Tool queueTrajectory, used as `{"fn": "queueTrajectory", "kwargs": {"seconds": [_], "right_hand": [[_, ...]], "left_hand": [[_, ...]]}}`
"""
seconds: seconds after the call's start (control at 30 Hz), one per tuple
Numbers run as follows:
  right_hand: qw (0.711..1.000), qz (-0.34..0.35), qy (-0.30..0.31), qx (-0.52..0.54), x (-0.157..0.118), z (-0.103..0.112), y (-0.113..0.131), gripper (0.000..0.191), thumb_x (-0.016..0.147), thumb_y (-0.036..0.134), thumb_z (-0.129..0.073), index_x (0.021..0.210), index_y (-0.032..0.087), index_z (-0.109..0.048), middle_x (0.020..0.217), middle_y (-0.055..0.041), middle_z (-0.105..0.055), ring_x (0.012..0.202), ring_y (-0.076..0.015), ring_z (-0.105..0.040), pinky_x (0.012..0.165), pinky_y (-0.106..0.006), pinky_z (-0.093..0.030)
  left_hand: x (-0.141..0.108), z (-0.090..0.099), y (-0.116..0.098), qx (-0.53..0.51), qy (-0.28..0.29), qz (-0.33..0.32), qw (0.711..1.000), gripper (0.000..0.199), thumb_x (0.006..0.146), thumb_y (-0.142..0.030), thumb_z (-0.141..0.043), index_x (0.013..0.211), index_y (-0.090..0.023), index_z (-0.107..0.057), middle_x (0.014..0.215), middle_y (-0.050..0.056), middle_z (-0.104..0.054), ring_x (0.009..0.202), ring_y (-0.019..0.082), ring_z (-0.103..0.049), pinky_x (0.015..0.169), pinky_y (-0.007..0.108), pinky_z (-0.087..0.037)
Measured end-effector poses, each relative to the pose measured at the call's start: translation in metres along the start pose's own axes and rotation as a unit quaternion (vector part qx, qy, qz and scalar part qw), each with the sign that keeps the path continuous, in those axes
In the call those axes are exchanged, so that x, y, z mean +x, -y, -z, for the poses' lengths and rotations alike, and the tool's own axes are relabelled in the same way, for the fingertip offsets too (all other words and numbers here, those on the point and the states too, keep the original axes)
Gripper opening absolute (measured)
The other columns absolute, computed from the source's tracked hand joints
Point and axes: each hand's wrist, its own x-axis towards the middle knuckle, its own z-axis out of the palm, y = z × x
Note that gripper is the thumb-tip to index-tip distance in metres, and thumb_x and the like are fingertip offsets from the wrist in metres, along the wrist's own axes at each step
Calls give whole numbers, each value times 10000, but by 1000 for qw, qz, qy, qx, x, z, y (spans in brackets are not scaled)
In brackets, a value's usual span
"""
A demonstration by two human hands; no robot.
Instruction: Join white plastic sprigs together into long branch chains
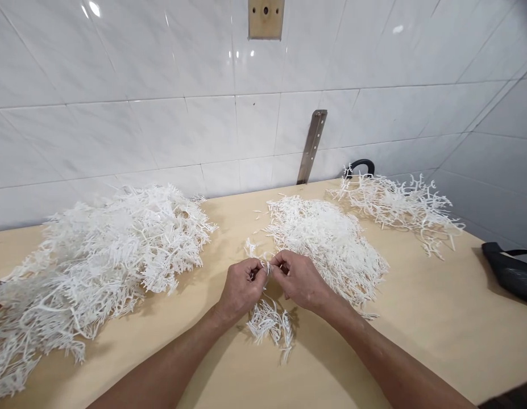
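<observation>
My left hand (245, 284) and my right hand (298, 277) meet at the middle of the table, thumbs and forefingers pinched together. Between the fingertips is a small white branched strand (268, 268), mostly hidden by the fingers. Just below the hands lies a small tangle of white strands (269, 325). To the left spreads a big heap of white branched strands (118, 244), soft plastic by their look. A flatter pile of short, loose white pieces (327, 238) sits right behind my right hand and forearm.
Bare-looking branched white stems (395, 201) are heaped at the back right. Behind them shows a black curved handle (361, 166). A black object (510, 270) stands at the right edge. A metal strip (312, 146) leans against the tiled wall (161, 130) behind the wooden table (451, 318).
</observation>
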Motion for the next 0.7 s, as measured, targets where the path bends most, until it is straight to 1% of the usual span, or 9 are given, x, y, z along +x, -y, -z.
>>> {"fn": "queueTrajectory", "kwargs": {"seconds": [0.1,0.13,0.2,0.27,0.33,0.4,0.47,0.53,0.7], "right_hand": [[997,14,-27,-68,2,-5,2,119,825,179,-526,792,202,-638,744,-22,-674,662,-169,-608,586,-285,-469],[996,9,-36,-77,4,-6,2,114,826,182,-528,780,201,-630,748,-27,-674,664,-173,-607,584,-290,-468],[996,-26,-53,-63,7,-4,-1,104,828,197,-531,752,200,-601,730,-35,-665,618,-171,-602,536,-286,-464],[994,-78,-71,-4,9,2,-5,81,824,219,-544,752,200,-575,667,-23,-640,515,-156,-582,458,-272,-452],[986,-109,-88,92,11,11,-9,62,822,254,-561,803,198,-577,589,14,-603,421,-136,-545,403,-259,-445],[974,-90,-110,178,11,19,-11,108,836,295,-563,858,193,-589,537,47,-569,376,-117,-510,386,-244,-439],[964,-55,-118,230,10,23,-9,137,848,323,-566,875,192,-590,501,67,-540,357,-102,-480,379,-228,-424],[964,-41,-93,248,7,22,-6,145,843,340,-588,866,197,-577,482,77,-528,344,-96,-467,365,-218,-411],[970,-63,24,235,3,13,-1,206,833,386,-641,870,190,-589,528,62,-568,349,-97,-500,363,-221,-441]], "left_hand": [[0,0,0,5,6,0,1000,254,794,-203,-487,552,-186,-412,532,-42,-371,528,96,-335,512,235,-257],[0,0,0,4,6,0,1000,257,801,-211,-488,556,-186,-414,535,-41,-373,530,97,-335,512,234,-259],[-2,0,-1,-4,6,-4,1000,253,815,-230,-496,573,-188,-433,546,-37,-390,538,100,-352,515,231,-272],[-5,-1,0,-12,10,-18,1000,239,827,-237,-502,596,-187,-464,559,-32,-406,551,105,-376,521,228,-291],[-7,-3,2,-16,14,-35,999,225,840,-229,-504,620,-183,-507,581,-23,-434,569,110,-404,535,228,-315],[-8,-6,4,-21,12,-45,999,218,855,-231,-518,650,-176,-570,622,-7,-492,601,119,-444,560,233,-346],[-7,-7,6,-27,2,-47,999,217,868,-236,-533,683,-172,-626,657,7,-540,627,128,-479,586,240,-372],[-6,-7,6,-30,-8,-44,999,219,874,-237,-541,700,-172,-656,665,10,-561,637,133,-500,604,244,-385],[-5,-6,2,-25,-23,-31,999,217,874,-228,-539,716,-178,-679,677,13,-602,658,141,-539,626,244,-390]]}}
